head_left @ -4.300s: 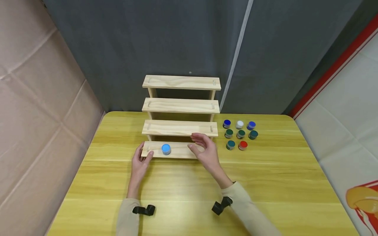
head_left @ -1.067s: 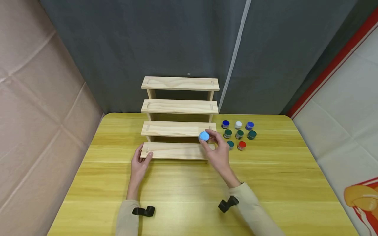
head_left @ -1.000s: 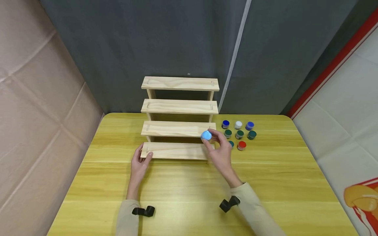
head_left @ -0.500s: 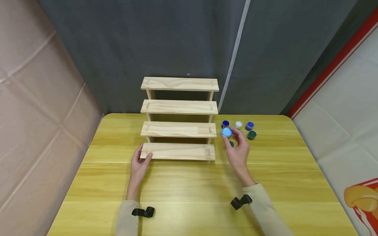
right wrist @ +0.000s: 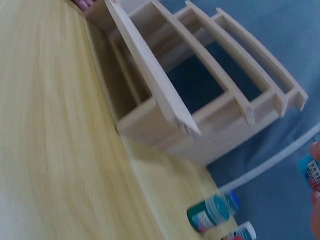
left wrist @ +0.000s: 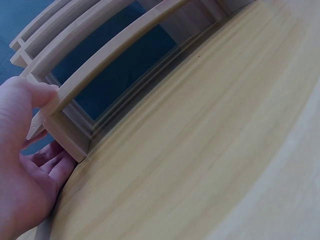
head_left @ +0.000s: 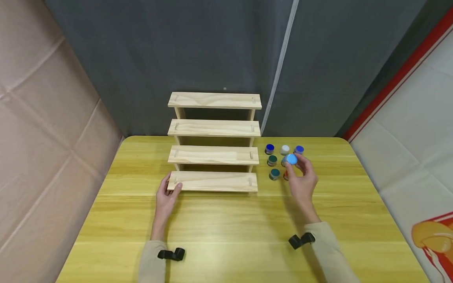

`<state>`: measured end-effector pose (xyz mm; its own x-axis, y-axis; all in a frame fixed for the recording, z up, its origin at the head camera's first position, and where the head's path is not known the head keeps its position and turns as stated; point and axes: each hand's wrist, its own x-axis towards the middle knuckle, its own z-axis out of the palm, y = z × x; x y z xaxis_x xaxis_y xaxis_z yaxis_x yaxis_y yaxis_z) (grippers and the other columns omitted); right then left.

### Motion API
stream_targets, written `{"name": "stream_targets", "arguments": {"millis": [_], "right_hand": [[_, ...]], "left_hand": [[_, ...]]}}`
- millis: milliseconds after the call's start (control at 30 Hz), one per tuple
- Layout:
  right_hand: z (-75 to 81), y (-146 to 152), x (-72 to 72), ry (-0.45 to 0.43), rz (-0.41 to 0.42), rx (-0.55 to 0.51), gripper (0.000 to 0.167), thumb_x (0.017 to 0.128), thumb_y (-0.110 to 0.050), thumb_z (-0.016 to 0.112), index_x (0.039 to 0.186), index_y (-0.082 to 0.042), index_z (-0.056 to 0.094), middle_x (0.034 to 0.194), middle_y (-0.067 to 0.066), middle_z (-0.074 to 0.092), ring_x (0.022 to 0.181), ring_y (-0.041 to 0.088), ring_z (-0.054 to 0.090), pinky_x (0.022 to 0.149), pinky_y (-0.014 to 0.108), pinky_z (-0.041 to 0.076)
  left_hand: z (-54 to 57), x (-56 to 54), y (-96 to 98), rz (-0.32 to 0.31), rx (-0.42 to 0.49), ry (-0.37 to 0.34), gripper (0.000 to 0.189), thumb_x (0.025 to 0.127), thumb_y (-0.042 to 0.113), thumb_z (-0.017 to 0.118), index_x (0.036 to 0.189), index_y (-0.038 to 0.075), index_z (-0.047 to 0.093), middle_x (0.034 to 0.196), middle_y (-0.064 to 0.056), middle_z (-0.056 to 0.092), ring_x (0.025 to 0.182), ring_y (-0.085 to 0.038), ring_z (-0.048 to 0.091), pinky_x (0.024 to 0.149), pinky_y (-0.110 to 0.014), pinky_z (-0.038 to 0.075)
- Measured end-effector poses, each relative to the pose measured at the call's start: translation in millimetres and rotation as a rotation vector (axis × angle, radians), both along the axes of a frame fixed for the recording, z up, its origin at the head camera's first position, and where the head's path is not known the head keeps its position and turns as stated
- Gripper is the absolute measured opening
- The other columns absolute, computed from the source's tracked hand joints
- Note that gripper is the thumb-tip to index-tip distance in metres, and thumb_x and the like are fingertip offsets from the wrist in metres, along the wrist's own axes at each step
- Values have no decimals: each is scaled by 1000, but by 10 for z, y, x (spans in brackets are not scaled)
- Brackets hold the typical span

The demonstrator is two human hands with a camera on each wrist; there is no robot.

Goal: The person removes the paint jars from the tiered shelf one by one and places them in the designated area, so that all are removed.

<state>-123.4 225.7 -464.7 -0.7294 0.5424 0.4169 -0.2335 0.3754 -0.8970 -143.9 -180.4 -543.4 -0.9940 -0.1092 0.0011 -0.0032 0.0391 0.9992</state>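
In the head view a pale wooden stepped rack of several shelves stands at the back of the table. My left hand grips the left end of its lowest shelf, thumb on top and the other fingers underneath, as the left wrist view shows. My right hand pinches a small paint jar with a light blue lid between thumb and fingers. It is held over the group of jars to the right of the rack, partly hiding some of them. At the right edge of the right wrist view, part of the held jar shows its label.
On the table lie jars with a dark blue lid, a white lid, a violet-blue lid, dark green and teal lids, and a mostly hidden red jar. A dark curtain hangs behind the rack.
The light blue jar, earlier standing on the lowest shelf, was picked up by my right hand and carried right, over the other jars. My left hand has stayed on the shelf.
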Motion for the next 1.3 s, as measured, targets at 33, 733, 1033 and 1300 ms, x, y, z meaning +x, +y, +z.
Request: {"name": "stream_targets", "arguments": {"millis": [33, 733, 1033, 1300], "right_hand": [[-7, 30, 9, -15, -10, -5, 39, 89, -3, 77, 126, 3, 65, 123, 18, 69, 100, -3, 61, 96, 20, 54], [-421, 630, 83, -285, -131, 15, 39, 92, -15, 76, 127, -1, 66, 123, 15, 70, 102, 4, 58, 93, 20, 52], [-579, 730, 53, -405, -134, -25, 42, 93, -18, 74, 130, -2, 64, 123, 17, 69, 100, 11, 60, 84, 9, 47], [-665, 757, 35, -462, -122, 13, 43, 94, -19, 73, 131, 0, 63, 125, 20, 68, 106, 20, 62, 79, 3, 42]], "left_hand": [[-1, 0, 2, 3, -3, 1, 64, 100, 12, 65, 157, 12, 36, 151, -18, 48, 120, -10, 53, 96, -6, 47], [-37, 6, 29, -5, -12, -2, 64, 100, 13, 64, 157, 11, 35, 155, -18, 44, 121, -10, 54, 93, -7, 49], [-30, -7, 27, 10, 0, 13, 64, 99, 10, 65, 157, 8, 36, 153, -21, 45, 120, -11, 53, 95, -7, 49], [-37, -11, 12, 13, -3, 21, 64, 100, 11, 65, 156, 8, 36, 153, -21, 45, 117, -6, 54, 94, -7, 49]]}}
